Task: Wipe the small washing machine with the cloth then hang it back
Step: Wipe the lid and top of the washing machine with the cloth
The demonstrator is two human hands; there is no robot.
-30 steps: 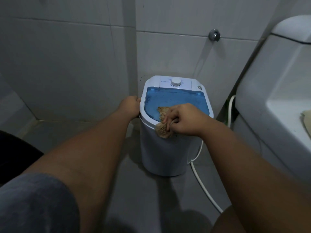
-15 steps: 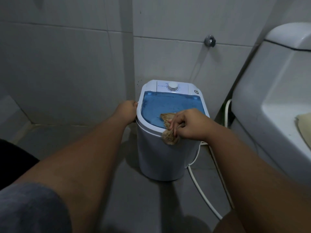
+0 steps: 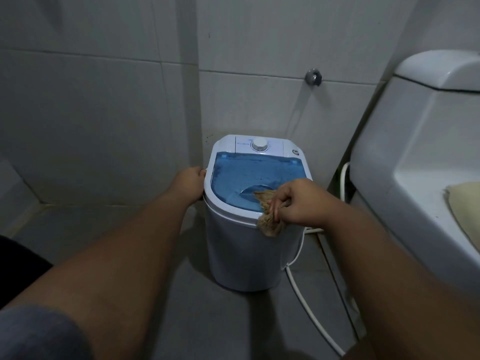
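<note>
Washer (image 3: 249, 245) in corner by wall; toilet (image 3: 415, 152) to right, hose (image 3: 311, 313) on floor btwn.

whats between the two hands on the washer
In the head view, the blue lid spans the gap between the left hand on the washer's side and the right hand holding the cloth.

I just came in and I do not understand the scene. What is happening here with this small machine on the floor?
A person is wiping a small white washing machine with a blue lid. The right hand grips a bunched tan cloth at the front right edge of the lid, part of it hanging over the rim. The left hand holds the machine's left side. A white toilet stands to the right. The cloth is not yet hung back.
</note>
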